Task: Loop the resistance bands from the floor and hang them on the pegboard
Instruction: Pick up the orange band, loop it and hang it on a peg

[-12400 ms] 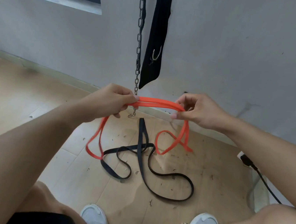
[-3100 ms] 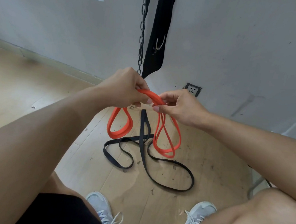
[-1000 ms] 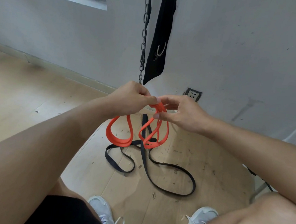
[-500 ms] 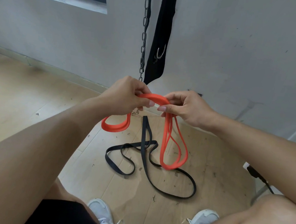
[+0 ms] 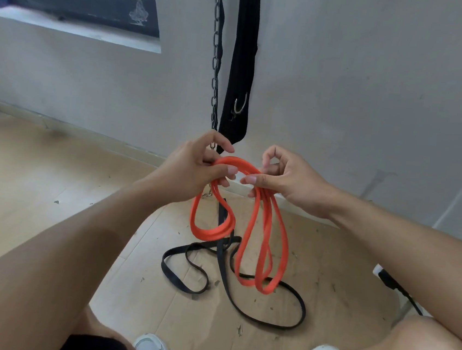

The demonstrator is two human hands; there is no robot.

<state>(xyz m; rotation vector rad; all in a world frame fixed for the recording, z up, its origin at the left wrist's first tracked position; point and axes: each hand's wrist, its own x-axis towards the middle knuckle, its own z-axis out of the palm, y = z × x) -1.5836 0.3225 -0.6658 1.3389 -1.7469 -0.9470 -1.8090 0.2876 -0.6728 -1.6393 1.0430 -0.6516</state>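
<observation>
Both hands, left and right, pinched the half-coiled orange band; the black band lay unlooped on the floor, nothing hung.

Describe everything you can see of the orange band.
The orange band is a flat, rubbery-looking strip, bright orange and gathered into several loops. Its top arc is pinched between the left hand and right hand. A shorter loop hangs below the left hand, longer loops below the right, dangling in front of the black band on the floor.
</observation>
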